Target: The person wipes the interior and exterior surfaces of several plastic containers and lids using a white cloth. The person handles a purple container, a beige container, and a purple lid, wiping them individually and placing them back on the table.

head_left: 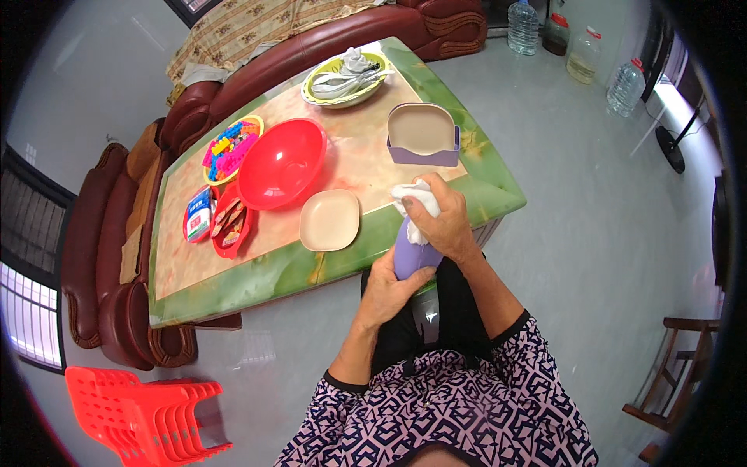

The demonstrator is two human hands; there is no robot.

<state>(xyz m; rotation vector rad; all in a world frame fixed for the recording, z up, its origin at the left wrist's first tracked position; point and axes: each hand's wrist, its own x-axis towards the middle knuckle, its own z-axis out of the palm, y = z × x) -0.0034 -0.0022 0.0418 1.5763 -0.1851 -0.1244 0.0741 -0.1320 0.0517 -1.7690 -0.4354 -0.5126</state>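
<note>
Over my lap, by the table's near right edge, my left hand point(385, 292) grips the lower end of a purple dish point(412, 258), which is tilted. My right hand point(445, 219) is closed on a crumpled white cloth point(408, 191) and presses it against the dish's upper part. The dish's far side is hidden by my hands. Just beyond them stands a purple holder point(424, 157) with a cream plate point(420, 129) upright in it. A single cream plate point(330, 221) lies on the table to the left of my hands.
The green-edged table point(490, 187) carries a large red bowl point(282, 165), a basket of toy bricks point(232, 152), red trays with packets point(230, 222) and a basket of utensils point(346, 82). Red stools point(156, 412) stack at lower left; water bottles point(625, 87) stand far right.
</note>
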